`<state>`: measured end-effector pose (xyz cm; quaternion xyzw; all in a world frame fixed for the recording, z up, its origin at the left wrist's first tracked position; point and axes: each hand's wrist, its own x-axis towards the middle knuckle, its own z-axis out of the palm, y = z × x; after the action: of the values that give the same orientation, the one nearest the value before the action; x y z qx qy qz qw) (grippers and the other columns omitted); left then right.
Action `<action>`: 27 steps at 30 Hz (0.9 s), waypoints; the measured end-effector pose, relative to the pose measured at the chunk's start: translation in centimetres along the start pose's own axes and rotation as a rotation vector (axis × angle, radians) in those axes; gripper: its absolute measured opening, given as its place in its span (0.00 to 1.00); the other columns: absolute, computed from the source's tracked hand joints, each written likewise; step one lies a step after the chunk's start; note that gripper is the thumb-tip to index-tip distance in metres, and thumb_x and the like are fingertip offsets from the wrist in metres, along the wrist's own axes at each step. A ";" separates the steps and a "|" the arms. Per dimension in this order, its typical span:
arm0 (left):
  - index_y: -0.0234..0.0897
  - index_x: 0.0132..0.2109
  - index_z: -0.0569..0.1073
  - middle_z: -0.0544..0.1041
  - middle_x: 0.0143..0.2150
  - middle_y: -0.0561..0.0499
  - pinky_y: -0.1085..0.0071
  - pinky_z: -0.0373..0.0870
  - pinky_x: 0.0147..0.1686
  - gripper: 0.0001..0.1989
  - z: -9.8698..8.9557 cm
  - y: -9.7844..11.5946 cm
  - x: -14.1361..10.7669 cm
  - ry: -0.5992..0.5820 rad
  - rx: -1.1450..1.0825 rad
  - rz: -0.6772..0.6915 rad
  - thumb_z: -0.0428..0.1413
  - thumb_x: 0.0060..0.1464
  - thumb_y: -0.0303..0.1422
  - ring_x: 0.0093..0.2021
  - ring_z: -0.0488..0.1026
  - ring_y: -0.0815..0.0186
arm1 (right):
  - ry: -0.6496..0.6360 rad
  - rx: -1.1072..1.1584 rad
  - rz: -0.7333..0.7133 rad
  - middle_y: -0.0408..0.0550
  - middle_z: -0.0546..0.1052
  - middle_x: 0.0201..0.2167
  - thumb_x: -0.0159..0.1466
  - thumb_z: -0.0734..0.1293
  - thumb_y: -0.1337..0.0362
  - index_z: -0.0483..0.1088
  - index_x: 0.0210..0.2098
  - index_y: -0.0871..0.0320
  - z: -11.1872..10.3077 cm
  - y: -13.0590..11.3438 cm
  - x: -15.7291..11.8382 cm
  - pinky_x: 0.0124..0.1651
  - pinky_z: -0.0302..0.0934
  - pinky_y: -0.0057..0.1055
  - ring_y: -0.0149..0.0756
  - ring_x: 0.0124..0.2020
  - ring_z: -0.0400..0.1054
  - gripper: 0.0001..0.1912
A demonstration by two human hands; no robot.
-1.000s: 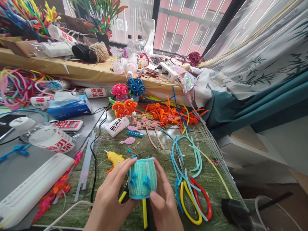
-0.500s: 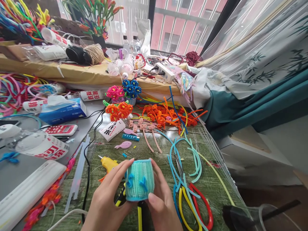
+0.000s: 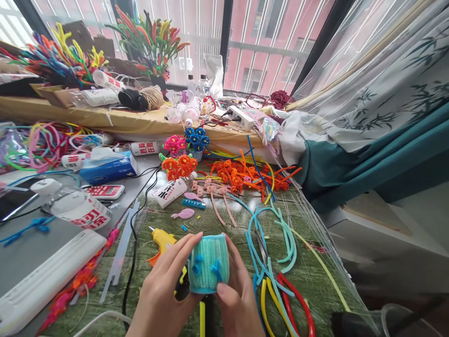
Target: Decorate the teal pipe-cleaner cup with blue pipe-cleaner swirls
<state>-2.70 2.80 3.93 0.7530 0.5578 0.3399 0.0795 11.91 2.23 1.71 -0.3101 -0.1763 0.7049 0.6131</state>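
Between my two hands I hold a small turquoise cup (image 3: 208, 262) made of pipe cleaners, upright, with blue rims and two small blue bits on its front. My left hand (image 3: 166, 285) grips its left side, fingertips at the top rim and thumb low. My right hand (image 3: 238, 290) closes on its right side, thumb at the lower edge. Left of the cup lies a yellow hot glue gun (image 3: 163, 241). Under my hands a black and yellow tool (image 3: 202, 318) is mostly hidden. To the right are scissors with red and yellow handles (image 3: 298, 299) among light-blue pipe cleaners (image 3: 289, 248).
Orange pipe-cleaner flowers (image 3: 238, 175), pink pieces (image 3: 184, 214) and a bottle (image 3: 170, 192) lie farther back. On the left are glue sticks (image 3: 119, 250), a black cable (image 3: 133, 252), a tissue pack (image 3: 108, 167) and a white bar (image 3: 52, 278). A plastic cup (image 3: 400, 320) stands lower right.
The view has tilted up and turned slightly left, so things sit lower and farther right. Both hands keep hold of the turquoise cup, with little change in grip.
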 end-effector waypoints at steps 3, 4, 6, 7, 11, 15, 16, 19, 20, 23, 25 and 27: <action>0.52 0.69 0.60 0.72 0.65 0.53 0.73 0.67 0.63 0.36 0.1 0.5 -0.8 -0.004 -0.004 0.000 0.56 0.56 0.24 0.64 0.72 0.64 | -0.033 -0.006 0.003 0.46 0.80 0.56 0.48 0.80 0.59 0.69 0.61 0.44 -0.8 0.4 -0.5 0.59 0.70 0.44 0.52 0.58 0.74 0.42; 0.52 0.69 0.60 0.72 0.65 0.54 0.74 0.64 0.65 0.34 0.1 0.7 -1.0 -0.005 -0.004 0.001 0.55 0.57 0.25 0.64 0.71 0.66 | -0.038 0.007 0.006 0.45 0.79 0.57 0.48 0.80 0.60 0.70 0.61 0.44 -1.0 0.5 -0.7 0.58 0.70 0.44 0.51 0.58 0.74 0.41; 0.52 0.69 0.60 0.71 0.66 0.56 0.78 0.58 0.67 0.33 0.2 0.9 -1.5 -0.009 -0.004 0.005 0.54 0.60 0.26 0.66 0.68 0.69 | -0.032 0.043 0.007 0.47 0.79 0.58 0.48 0.81 0.60 0.71 0.61 0.45 -1.4 0.8 -1.2 0.58 0.71 0.43 0.52 0.59 0.73 0.41; 0.52 0.69 0.60 0.70 0.66 0.57 0.80 0.56 0.67 0.33 0.2 1.0 -1.8 -0.010 -0.004 0.012 0.53 0.60 0.26 0.66 0.67 0.70 | -0.028 0.056 0.002 0.48 0.79 0.58 0.48 0.81 0.60 0.71 0.61 0.46 -1.6 0.9 -1.4 0.58 0.71 0.44 0.53 0.59 0.73 0.41; 0.48 0.70 0.60 0.69 0.67 0.56 0.82 0.55 0.67 0.33 0.5 1.1 -2.7 -0.016 0.006 0.081 0.52 0.59 0.25 0.66 0.67 0.71 | -0.032 0.055 -0.050 0.49 0.79 0.58 0.49 0.81 0.59 0.71 0.61 0.46 -2.6 1.6 -2.2 0.59 0.71 0.46 0.55 0.59 0.74 0.41; 0.43 0.70 0.61 0.70 0.67 0.53 0.82 0.56 0.67 0.33 0.6 0.9 -3.3 -0.018 0.079 0.169 0.53 0.57 0.25 0.65 0.68 0.71 | -0.034 0.025 -0.143 0.49 0.78 0.60 0.52 0.80 0.61 0.71 0.62 0.46 -3.6 2.4 -2.9 0.60 0.71 0.46 0.55 0.61 0.73 0.39; 0.42 0.70 0.60 0.70 0.67 0.52 0.82 0.56 0.67 0.33 0.5 0.8 -3.4 -0.025 0.106 0.198 0.53 0.57 0.25 0.65 0.68 0.71 | -0.037 0.028 -0.162 0.50 0.77 0.61 0.52 0.80 0.62 0.71 0.62 0.46 -3.7 2.6 -3.0 0.60 0.71 0.46 0.56 0.61 0.73 0.39; 0.40 0.71 0.59 0.70 0.67 0.49 0.80 0.57 0.67 0.34 0.2 0.5 -3.6 -0.055 0.165 0.257 0.53 0.58 0.24 0.66 0.68 0.69 | -0.045 0.045 -0.206 0.50 0.77 0.62 0.53 0.79 0.65 0.71 0.63 0.47 -3.5 2.9 -3.5 0.59 0.72 0.47 0.57 0.60 0.73 0.38; 0.40 0.71 0.58 0.70 0.67 0.49 0.80 0.58 0.67 0.35 0.1 0.4 -3.7 -0.053 0.168 0.262 0.53 0.58 0.25 0.66 0.68 0.69 | -0.039 0.041 -0.221 0.50 0.77 0.62 0.54 0.79 0.65 0.72 0.62 0.46 -3.3 2.9 -3.7 0.60 0.72 0.46 0.56 0.61 0.73 0.38; 0.42 0.72 0.57 0.70 0.68 0.51 0.81 0.58 0.66 0.34 0.0 0.3 -4.0 -0.046 0.160 0.253 0.54 0.60 0.28 0.67 0.68 0.70 | 0.004 0.026 -0.275 0.49 0.79 0.60 0.55 0.80 0.63 0.74 0.61 0.47 -2.5 2.8 -3.8 0.60 0.72 0.41 0.53 0.61 0.74 0.34; 0.45 0.72 0.57 0.68 0.70 0.54 0.82 0.56 0.67 0.33 0.2 0.5 -4.1 -0.046 0.137 0.194 0.53 0.62 0.29 0.68 0.66 0.71 | 0.024 0.043 -0.293 0.51 0.79 0.60 0.56 0.80 0.62 0.74 0.60 0.49 -2.1 2.8 -3.6 0.59 0.72 0.40 0.52 0.60 0.75 0.33; 0.49 0.72 0.56 0.69 0.70 0.56 0.81 0.57 0.66 0.31 0.5 0.9 -4.1 -0.030 0.058 0.088 0.52 0.65 0.32 0.68 0.66 0.71 | 0.022 0.067 -0.283 0.52 0.79 0.59 0.55 0.80 0.61 0.75 0.60 0.50 -1.9 2.9 -3.4 0.57 0.73 0.40 0.53 0.58 0.76 0.34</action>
<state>-2.30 -1.09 2.22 0.7839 0.5323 0.3155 0.0511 11.17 -1.89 -0.80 -0.2694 -0.1880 0.6133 0.7183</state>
